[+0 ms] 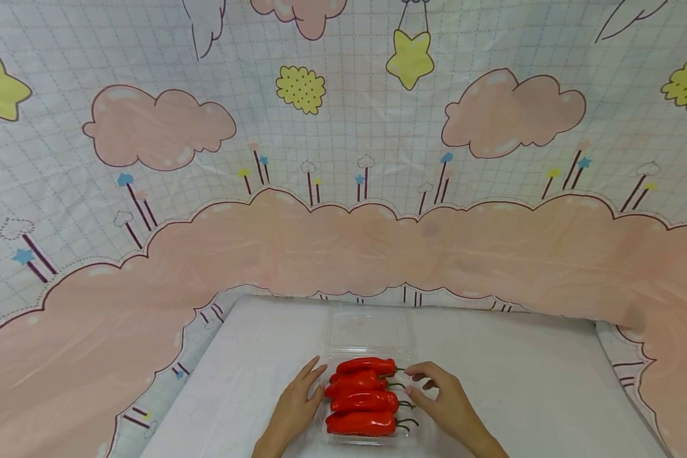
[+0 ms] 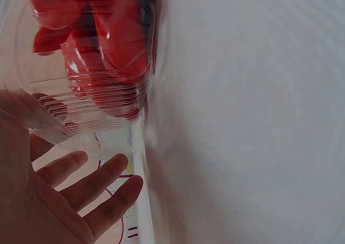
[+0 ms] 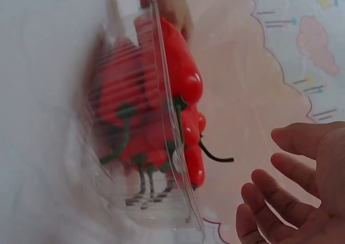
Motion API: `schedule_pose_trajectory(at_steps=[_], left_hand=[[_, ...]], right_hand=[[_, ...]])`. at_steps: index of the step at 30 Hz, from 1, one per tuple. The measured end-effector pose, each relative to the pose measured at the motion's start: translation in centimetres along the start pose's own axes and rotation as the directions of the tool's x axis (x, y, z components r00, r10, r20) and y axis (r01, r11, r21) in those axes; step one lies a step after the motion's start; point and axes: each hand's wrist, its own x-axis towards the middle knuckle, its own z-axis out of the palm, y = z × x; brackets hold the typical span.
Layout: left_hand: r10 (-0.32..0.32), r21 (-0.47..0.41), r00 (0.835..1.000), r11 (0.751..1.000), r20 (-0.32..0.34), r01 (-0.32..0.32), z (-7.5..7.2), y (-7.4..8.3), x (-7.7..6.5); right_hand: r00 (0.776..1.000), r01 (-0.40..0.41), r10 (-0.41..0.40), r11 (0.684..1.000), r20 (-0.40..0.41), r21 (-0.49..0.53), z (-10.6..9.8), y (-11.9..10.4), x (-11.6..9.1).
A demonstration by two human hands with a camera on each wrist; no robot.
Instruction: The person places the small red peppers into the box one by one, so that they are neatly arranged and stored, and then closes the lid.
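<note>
A clear plastic clamshell box (image 1: 352, 440) holds several long red peppers (image 1: 362, 423), lying side by side with their green stems toward the right. Its transparent lid (image 1: 371, 331) is folded back behind it. My left hand (image 1: 291, 407) is at the box's left side; in the left wrist view its fingers are spread loosely and the thumb side lies along the box's ribbed wall (image 2: 116, 106). Near the stems, on the right, is my right hand (image 1: 449, 407), its fingers loosely bent. The right wrist view shows that hand (image 3: 302, 201) apart from the box, nothing between its fingers.
The box stands on a white-covered table (image 1: 509, 369), near its front. Behind it hangs a curtain (image 1: 343, 248) printed with pink clouds, stars and a pale grid, which also runs down both sides of the table.
</note>
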Motion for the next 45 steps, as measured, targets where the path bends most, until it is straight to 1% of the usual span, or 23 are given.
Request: schedule_pose_trajectory(at_steps=[6, 10, 14, 18, 25, 29, 32, 33, 36, 38, 44, 45], left_hand=[[-0.004, 0.006, 1.0, 1.0, 0.006, 0.004, 0.1, -0.2, 0.0], [-0.003, 0.008, 1.0, 1.0, 0.007, 0.003, 0.1, -0.2, 0.0], [-0.004, 0.006, 1.0, 1.0, 0.01, 0.004, 0.1, -0.2, 0.1], [0.003, 0.008, 1.0, 1.0, 0.008, -0.003, 0.0, 0.0, 0.2], [0.017, 0.023, 1.0, 1.0, -0.002, -0.017, -0.1, 0.2, 0.7], [0.039, 0.036, 0.999, 0.999, -0.02, -0.038, -0.1, 0.0, 1.0], [0.043, 0.037, 0.999, 0.998, -0.028, -0.042, 0.0, -0.2, 1.3], [0.053, 0.041, 0.998, 0.998, -0.029, -0.052, 0.0, -0.3, 1.4], [0.045, 0.04, 0.999, 0.998, -0.028, -0.044, 0.2, -0.4, 1.7], [0.056, 0.047, 0.998, 0.997, -0.031, -0.055, 0.3, -0.5, 1.9], [0.074, 0.05, 0.997, 0.996, -0.028, -0.072, 0.5, -0.5, 2.3], [0.069, 0.045, 0.997, 0.997, -0.026, -0.067, 0.5, -0.5, 2.3]], right_hand=[[0.994, 0.0, 0.006, 0.998, -0.111, 0.055, -0.4, 1.0, 1.0], [0.989, -0.016, 0.03, 0.996, -0.143, 0.092, -0.7, 1.9, 1.6], [0.985, -0.039, 0.056, 0.994, -0.164, 0.101, -1.0, 2.7, 2.1], [0.982, -0.069, 0.084, 0.993, -0.169, 0.093, -1.1, 3.2, 2.6], [0.976, -0.158, 0.169, 0.984, -0.134, 0.088, -1.3, 3.7, 3.0], [0.977, -0.158, 0.168, 0.984, -0.133, 0.077, -1.4, 4.1, 3.3], [0.977, -0.151, 0.159, 0.986, -0.141, 0.07, -1.5, 4.3, 3.6], [0.977, -0.151, 0.16, 0.986, -0.141, 0.069, -1.6, 4.4, 3.7], [0.977, -0.151, 0.159, 0.986, -0.141, 0.07, -1.7, 4.7, 4.0], [0.977, -0.151, 0.159, 0.986, -0.139, 0.066, -1.8, 4.9, 4.2], [0.976, -0.168, 0.174, 0.984, -0.132, 0.06, -1.7, 5.6, 5.0], [0.975, -0.171, 0.177, 0.984, -0.13, 0.058, -1.7, 5.7, 5.2]])
